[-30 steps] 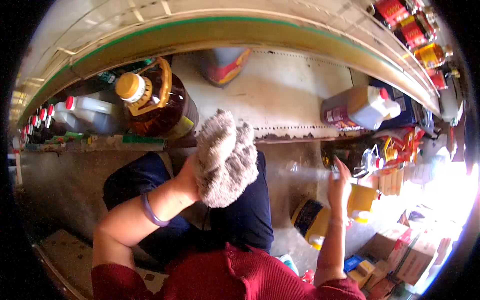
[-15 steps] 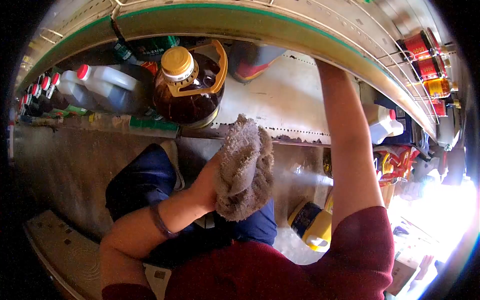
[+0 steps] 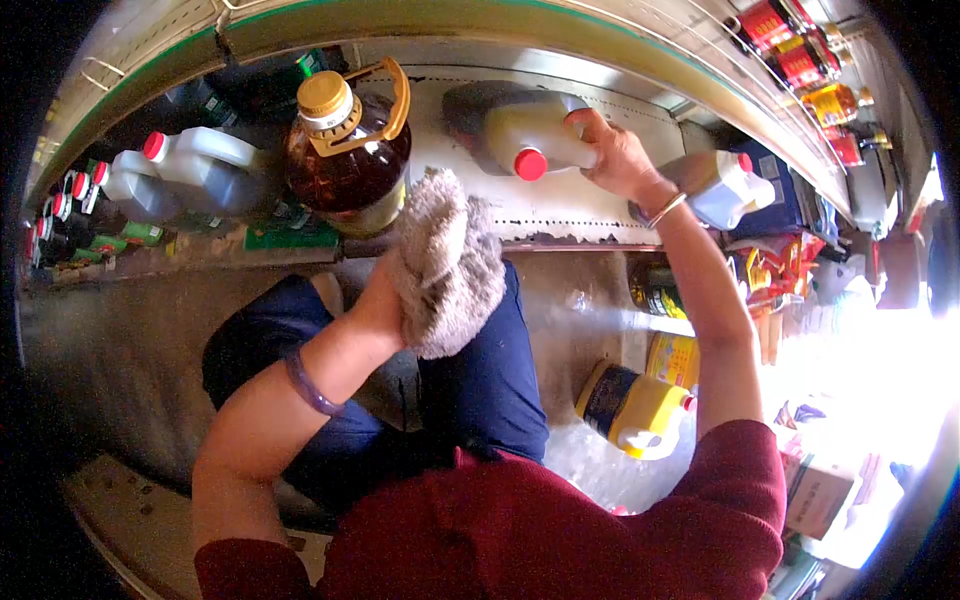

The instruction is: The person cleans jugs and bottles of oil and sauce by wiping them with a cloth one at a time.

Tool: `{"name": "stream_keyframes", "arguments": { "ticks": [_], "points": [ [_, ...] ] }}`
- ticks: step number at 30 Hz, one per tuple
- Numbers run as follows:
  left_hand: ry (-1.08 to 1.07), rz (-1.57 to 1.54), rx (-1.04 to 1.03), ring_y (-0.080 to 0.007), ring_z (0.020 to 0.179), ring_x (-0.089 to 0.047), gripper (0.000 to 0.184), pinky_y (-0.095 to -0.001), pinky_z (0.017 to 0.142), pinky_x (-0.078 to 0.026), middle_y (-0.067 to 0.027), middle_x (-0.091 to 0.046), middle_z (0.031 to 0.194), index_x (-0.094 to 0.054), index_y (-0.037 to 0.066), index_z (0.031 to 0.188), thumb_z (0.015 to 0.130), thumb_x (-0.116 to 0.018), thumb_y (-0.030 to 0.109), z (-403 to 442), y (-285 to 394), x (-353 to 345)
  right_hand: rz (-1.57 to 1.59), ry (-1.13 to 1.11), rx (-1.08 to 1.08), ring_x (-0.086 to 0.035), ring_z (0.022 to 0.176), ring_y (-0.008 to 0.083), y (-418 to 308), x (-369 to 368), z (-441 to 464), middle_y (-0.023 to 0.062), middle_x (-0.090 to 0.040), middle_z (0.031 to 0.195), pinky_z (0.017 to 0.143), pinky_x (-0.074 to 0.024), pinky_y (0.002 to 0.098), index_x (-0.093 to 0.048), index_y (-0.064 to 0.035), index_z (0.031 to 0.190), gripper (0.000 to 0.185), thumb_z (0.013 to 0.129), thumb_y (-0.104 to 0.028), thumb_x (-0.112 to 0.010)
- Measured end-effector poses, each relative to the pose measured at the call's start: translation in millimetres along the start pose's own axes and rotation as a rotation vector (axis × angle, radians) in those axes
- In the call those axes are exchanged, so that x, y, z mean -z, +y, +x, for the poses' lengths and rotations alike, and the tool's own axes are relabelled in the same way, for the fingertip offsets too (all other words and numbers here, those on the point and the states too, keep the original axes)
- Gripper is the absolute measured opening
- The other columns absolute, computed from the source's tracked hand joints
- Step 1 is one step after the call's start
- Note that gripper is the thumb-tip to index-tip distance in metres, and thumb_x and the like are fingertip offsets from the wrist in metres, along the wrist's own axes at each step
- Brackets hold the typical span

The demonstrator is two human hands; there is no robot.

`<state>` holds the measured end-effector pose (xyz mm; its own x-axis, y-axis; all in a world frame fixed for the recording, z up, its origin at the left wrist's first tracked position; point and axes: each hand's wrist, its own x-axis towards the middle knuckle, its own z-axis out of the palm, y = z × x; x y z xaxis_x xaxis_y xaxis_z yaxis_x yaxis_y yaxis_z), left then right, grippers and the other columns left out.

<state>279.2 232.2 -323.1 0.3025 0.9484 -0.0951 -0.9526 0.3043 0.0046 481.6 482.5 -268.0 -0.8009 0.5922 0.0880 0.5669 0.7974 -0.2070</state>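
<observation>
My left hand (image 3: 382, 303) is closed round a bunched grey, fluffy cloth (image 3: 452, 270), held in front of the shelf edge. Over on the right, my right hand (image 3: 625, 163) grips a pale plastic jug with a red cap (image 3: 535, 135) near its handle. The jug leans on its side over the white shelf board (image 3: 450, 110), cap toward me. Left of it stands a big bottle of dark liquid (image 3: 345, 165) with a yellow cap and handle. My left fingers are mostly hidden behind the cloth.
Several white jugs with red caps (image 3: 205, 165) line the left of the shelf. Another jug (image 3: 708, 185) stands just right of my right wrist. Yellow jugs (image 3: 640, 405) are on the floor. The upper shelf's edge (image 3: 480, 22) arches over the work space.
My right hand has come out from under the upper shelf, bringing the red-capped jug forward into view. The cloth in my left hand has shifted left and up.
</observation>
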Motion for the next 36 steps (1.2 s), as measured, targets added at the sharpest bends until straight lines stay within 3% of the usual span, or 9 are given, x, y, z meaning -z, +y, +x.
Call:
{"name": "stream_keyframes", "arguments": {
  "ticks": [2, 4, 6, 10, 18, 22, 29, 31, 36],
  "points": [
    [-0.076, 0.135, -0.053, -0.0284, 0.108, -0.053, 0.040, -0.0449, 0.098, -0.041, -0.0119, -0.055, 0.118, -0.046, 0.007, 0.126, 0.097, -0.033, 0.031, 2, 9, 4, 0.087, 0.016, -0.095, -0.063, 0.081, 0.0329, -17, 6, -8, 0.0120, -0.064, 0.089, 0.072, -0.0509, 0.0367, -0.045, -0.0120, 0.116, 0.057, 0.064, -0.005, -0.067],
    [-0.019, 0.792, -0.362, -0.0181, 0.095, -0.058, 0.035, -0.0314, 0.084, -0.051, -0.0102, -0.059, 0.105, -0.048, 0.002, 0.121, 0.096, -0.038, 0.025, 0, 8, -16, 0.210, 0.100, -0.169, -0.063, 0.081, 0.0344, -27, 22, -14, 0.0136, -0.064, 0.083, 0.071, -0.0499, 0.0418, -0.049, -0.0159, 0.113, 0.050, 0.066, -0.008, -0.066],
    [-0.225, 0.075, -0.009, -0.0222, 0.096, -0.059, 0.031, -0.0332, 0.086, -0.051, -0.0129, -0.059, 0.105, -0.045, 0.003, 0.120, 0.095, -0.039, 0.021, 6, 19, -29, 0.352, 0.160, -0.225, -0.063, 0.078, 0.0309, -20, 22, -30, 0.0131, -0.064, 0.080, 0.070, -0.0497, 0.0400, -0.052, -0.0138, 0.108, 0.045, 0.065, -0.007, -0.065],
    [-0.199, 0.085, -0.030, -0.0246, 0.094, -0.059, 0.029, -0.0386, 0.085, -0.050, -0.0133, -0.059, 0.106, -0.051, 0.005, 0.111, 0.093, -0.043, 0.026, 11, 22, -30, 0.748, 0.223, -0.480, -0.056, 0.071, 0.0083, -23, 34, -100, 0.0032, -0.059, 0.079, 0.058, -0.0462, 0.0232, -0.054, -0.0039, 0.096, 0.038, 0.060, 0.008, -0.059],
    [0.040, 0.646, -0.181, -0.0217, 0.085, -0.058, 0.050, -0.0351, 0.077, -0.050, -0.0113, -0.059, 0.099, -0.054, 0.002, 0.111, 0.087, -0.051, 0.047, 30, 10, -23, 0.821, 0.306, -0.863, -0.058, 0.072, 0.0118, -56, 15, -242, 0.0050, -0.061, 0.081, 0.061, -0.0467, 0.0238, -0.047, -0.0057, 0.101, 0.050, 0.056, 0.013, -0.059],
    [0.005, 0.333, 0.002, -0.0245, 0.092, -0.055, 0.053, -0.0393, 0.085, -0.047, -0.0117, -0.057, 0.101, -0.052, 0.005, 0.111, 0.086, -0.046, 0.051, 36, -1, -29, 0.833, 0.422, -1.012, -0.057, 0.075, 0.0146, -70, -38, -289, 0.0080, -0.061, 0.082, 0.064, -0.0468, 0.0266, -0.046, -0.0049, 0.099, 0.046, 0.058, 0.012, -0.059],
    [0.031, 0.381, 0.080, -0.0248, 0.095, -0.056, 0.047, -0.0377, 0.087, -0.046, -0.0126, -0.058, 0.103, -0.053, 0.005, 0.112, 0.085, -0.050, 0.043, 49, -9, -25, 1.004, 0.433, -1.360, -0.053, 0.077, 0.0125, -85, -125, -368, 0.0047, -0.054, 0.085, 0.068, -0.0453, 0.0266, -0.043, -0.0066, 0.101, 0.045, 0.062, 0.008, -0.063],
    [0.077, 0.414, 0.100, -0.0248, 0.096, -0.057, 0.045, -0.0373, 0.087, -0.046, -0.0129, -0.059, 0.104, -0.054, 0.005, 0.112, 0.085, -0.051, 0.040, 52, -11, -18, 0.653, 0.362, -1.264, -0.050, 0.082, 0.0121, -93, -130, -391, 0.0029, -0.051, 0.089, 0.073, -0.0439, 0.0267, -0.043, -0.0074, 0.101, 0.044, 0.064, 0.004, -0.065],
    [0.171, 0.535, 0.139, -0.0250, 0.099, -0.057, 0.042, -0.0361, 0.089, -0.046, -0.0136, -0.060, 0.106, -0.055, 0.004, 0.113, 0.084, -0.054, 0.034, 61, -21, -8, 0.875, 0.452, -1.241, -0.052, 0.086, 0.0129, -106, -127, -392, 0.0030, -0.051, 0.096, 0.075, -0.0450, 0.0254, -0.041, -0.0088, 0.105, 0.044, 0.071, 0.001, -0.069]
  ]
}}
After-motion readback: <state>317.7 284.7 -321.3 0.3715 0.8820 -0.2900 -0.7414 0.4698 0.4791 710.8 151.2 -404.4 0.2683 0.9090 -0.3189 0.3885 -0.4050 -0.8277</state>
